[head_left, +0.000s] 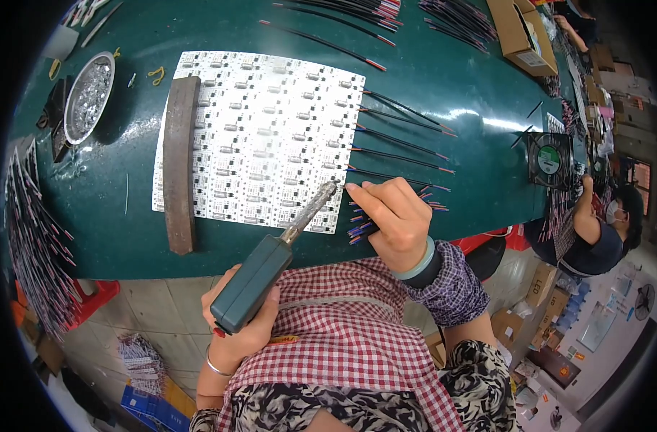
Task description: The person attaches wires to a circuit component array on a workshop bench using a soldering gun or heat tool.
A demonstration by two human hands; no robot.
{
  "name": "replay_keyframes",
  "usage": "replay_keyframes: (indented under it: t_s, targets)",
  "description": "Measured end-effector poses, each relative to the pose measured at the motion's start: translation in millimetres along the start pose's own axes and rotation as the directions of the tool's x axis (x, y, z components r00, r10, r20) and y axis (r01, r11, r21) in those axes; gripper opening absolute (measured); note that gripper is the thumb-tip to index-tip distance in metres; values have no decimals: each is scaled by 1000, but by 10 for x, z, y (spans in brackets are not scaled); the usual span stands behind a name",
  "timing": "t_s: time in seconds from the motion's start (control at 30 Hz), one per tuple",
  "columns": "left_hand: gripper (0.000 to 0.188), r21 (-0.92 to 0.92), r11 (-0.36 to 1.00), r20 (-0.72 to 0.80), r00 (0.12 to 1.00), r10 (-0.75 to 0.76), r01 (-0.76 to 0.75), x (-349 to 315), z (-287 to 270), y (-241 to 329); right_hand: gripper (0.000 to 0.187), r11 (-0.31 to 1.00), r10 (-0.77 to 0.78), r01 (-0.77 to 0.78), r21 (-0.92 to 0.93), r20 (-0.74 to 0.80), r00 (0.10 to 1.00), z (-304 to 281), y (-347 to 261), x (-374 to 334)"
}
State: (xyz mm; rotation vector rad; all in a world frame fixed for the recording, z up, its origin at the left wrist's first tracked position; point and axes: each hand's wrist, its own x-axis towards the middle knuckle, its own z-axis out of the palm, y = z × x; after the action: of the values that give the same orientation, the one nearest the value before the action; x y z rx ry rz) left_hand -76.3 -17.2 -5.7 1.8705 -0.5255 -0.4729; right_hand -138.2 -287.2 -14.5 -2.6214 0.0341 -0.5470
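Observation:
My left hand (246, 335) is closed round the dark green handle of a soldering iron (253, 281). The iron's tip rests at the lower right edge of a white sheet of circuit boards (274, 137) printed with many small components. Right beside that tip, my right hand (397, 223) pinches a thin wire, mostly hidden by the fingers. Several black two-core wires (404, 157) stick out to the right from the sheet's edge. Under my right hand lies a bunch of wires (361, 232). A rusty metal bar (179, 165) lies across the sheet's left side.
At the left stand a metal bowl of shiny scraps (89, 99) and a large wire bundle (37, 230). More wires (343, 14) and a cardboard box (521, 36) lie at the far side. A small black fan (549, 161) stands at right, near a co-worker (595, 230).

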Motion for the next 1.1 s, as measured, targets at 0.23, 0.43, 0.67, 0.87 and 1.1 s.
replay_keyframes:
  t_s: [0.23, 0.43, 0.67, 0.87, 1.1]
  targets:
    - [17, 51, 998, 43, 999, -29, 27, 11, -14, 38, 58, 999, -22, 22, -35, 5, 1000, -2, -29, 22]
    - [17, 93, 995, 54, 998, 36, -41, 65, -31, 88, 58, 999, -21, 22, -47, 14, 1000, -6, -30, 26]
    - [19, 57, 998, 30, 1000, -1, -1, 20, -31, 69, 56, 999, -29, 29, -46, 0, 1000, 10, -23, 23]
    - [20, 139, 986, 82, 994, 79, -89, 46, -68, 127, 56, 999, -23, 23, -40, 2, 1000, 3, -19, 20]
    - [16, 110, 992, 51, 997, 54, -60, 94, -13, 133, 54, 999, -21, 22, -45, 12, 1000, -1, -21, 35]
